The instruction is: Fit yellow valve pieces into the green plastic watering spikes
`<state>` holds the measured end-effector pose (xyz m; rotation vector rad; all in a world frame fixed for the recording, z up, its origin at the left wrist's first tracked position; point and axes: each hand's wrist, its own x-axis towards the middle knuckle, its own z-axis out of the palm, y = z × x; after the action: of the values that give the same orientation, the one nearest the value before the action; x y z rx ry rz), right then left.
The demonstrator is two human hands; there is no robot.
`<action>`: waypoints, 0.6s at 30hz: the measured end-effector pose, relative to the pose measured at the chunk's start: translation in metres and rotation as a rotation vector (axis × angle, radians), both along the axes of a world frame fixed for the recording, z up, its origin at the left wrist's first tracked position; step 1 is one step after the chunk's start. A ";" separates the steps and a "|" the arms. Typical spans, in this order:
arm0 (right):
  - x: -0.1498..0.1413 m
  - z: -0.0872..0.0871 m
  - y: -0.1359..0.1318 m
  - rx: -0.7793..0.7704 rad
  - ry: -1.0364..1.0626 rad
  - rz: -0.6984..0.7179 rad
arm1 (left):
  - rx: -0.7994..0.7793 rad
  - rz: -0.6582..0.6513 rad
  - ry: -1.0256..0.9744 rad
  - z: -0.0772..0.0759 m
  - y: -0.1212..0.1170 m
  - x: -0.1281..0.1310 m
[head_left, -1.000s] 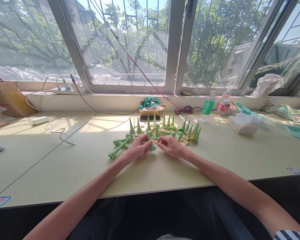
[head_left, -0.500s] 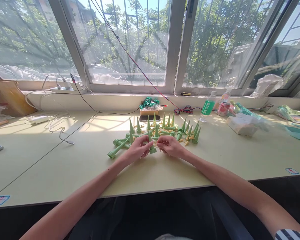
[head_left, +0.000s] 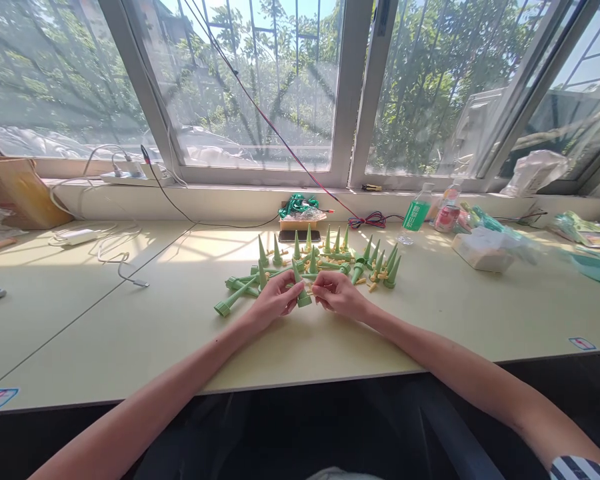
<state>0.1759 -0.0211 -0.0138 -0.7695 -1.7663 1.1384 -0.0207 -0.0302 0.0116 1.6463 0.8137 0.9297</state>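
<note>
My left hand (head_left: 274, 299) is closed round a green cone-shaped spike (head_left: 300, 285) held upright just above the pale table (head_left: 130, 333). My right hand (head_left: 338, 295) is closed in a pinch right beside the spike, its fingertips at the spike's side; what it pinches is too small to make out. Behind both hands lies a heap of several green spikes (head_left: 325, 257), some standing, some lying flat (head_left: 235, 297), mixed with small yellow pieces (head_left: 375, 277).
A dark phone (head_left: 300, 235) and a green bundle (head_left: 299, 205) sit behind the heap. At the back right stand a green-labelled bottle (head_left: 416, 213), a white packet (head_left: 483, 248) and bags. White cables and a charger (head_left: 80, 237) lie on the left, with a power strip (head_left: 130, 177) on the sill.
My right hand has moved a little to the left, closer to the spike held by my left hand. The left hand has stayed where it was.
</note>
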 end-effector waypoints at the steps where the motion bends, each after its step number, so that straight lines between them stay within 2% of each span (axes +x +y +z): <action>1: 0.000 -0.001 0.000 -0.003 0.001 0.001 | 0.005 -0.005 0.001 -0.001 0.000 -0.001; 14: 0.001 0.001 -0.001 0.031 -0.047 0.044 | 0.023 -0.112 0.054 -0.002 0.004 -0.005; 18: 0.001 0.000 -0.001 0.029 -0.036 0.033 | 0.007 -0.104 0.010 -0.001 0.003 -0.003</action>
<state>0.1766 -0.0220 -0.0134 -0.7501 -1.8275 1.1245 -0.0234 -0.0270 0.0102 1.6843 0.7251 0.8531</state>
